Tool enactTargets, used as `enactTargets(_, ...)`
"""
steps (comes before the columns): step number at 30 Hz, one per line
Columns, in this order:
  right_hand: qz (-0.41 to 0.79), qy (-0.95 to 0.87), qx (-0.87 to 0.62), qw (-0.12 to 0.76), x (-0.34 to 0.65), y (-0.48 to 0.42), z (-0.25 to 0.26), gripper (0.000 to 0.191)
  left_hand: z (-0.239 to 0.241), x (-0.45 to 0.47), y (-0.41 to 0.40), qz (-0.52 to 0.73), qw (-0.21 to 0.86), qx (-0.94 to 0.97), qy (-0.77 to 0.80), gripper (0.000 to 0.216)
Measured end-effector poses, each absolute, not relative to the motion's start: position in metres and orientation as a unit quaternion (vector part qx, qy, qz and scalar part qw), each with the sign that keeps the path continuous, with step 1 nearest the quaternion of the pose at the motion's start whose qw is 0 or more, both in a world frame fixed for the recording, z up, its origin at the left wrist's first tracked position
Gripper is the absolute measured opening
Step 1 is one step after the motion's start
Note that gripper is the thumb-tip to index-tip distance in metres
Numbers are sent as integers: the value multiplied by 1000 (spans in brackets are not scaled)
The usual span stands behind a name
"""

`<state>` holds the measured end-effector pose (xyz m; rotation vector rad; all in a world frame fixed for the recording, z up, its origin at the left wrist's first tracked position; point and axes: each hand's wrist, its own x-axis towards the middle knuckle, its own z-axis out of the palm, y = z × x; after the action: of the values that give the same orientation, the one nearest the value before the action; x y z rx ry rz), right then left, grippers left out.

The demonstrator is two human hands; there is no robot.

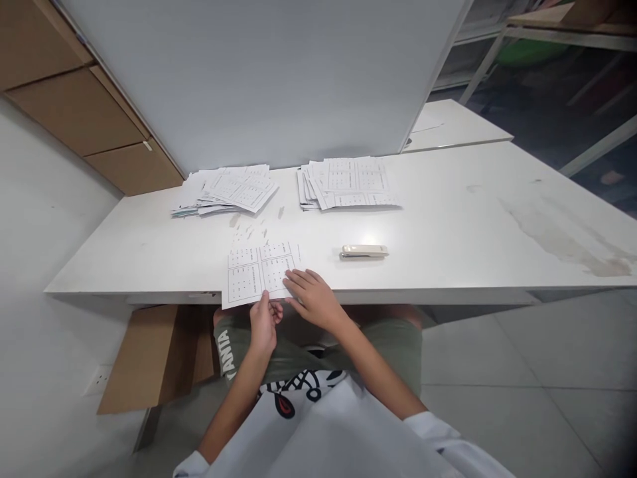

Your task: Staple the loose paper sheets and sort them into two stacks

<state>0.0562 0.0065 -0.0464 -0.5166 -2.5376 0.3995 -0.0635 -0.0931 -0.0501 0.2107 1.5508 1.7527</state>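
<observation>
A printed paper sheet (243, 275) with boxed sections of small text lies at the table's front edge, its near left corner sticking out past the edge. My left hand (265, 322) pinches the sheet's near edge, thumb on top and fingers curled below. My right hand (314, 299) rests flat on the sheet's right side with its fingers stretched out. To the right of that hand a cream-coloured stapler (364, 251) lies on its side or base; I cannot tell which.
Two loose piles of printed sheets, a left pile (239, 189) and a right pile (353, 180), sit at the back against a grey panel (269, 79). Cardboard boxes (74, 106) stand at the far left. An open cardboard box (142, 358) is below the white table (448, 232).
</observation>
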Motion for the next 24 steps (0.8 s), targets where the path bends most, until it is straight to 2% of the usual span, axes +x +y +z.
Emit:
enactTargets(15,145,-923,-195,298,71,8,-45,30,-50,-55,-88,671,397,101,618,56)
enactTargets(24,167,-917,-181,314,78,8,-48,31,-54,-57,-82,648,465,123,591,53)
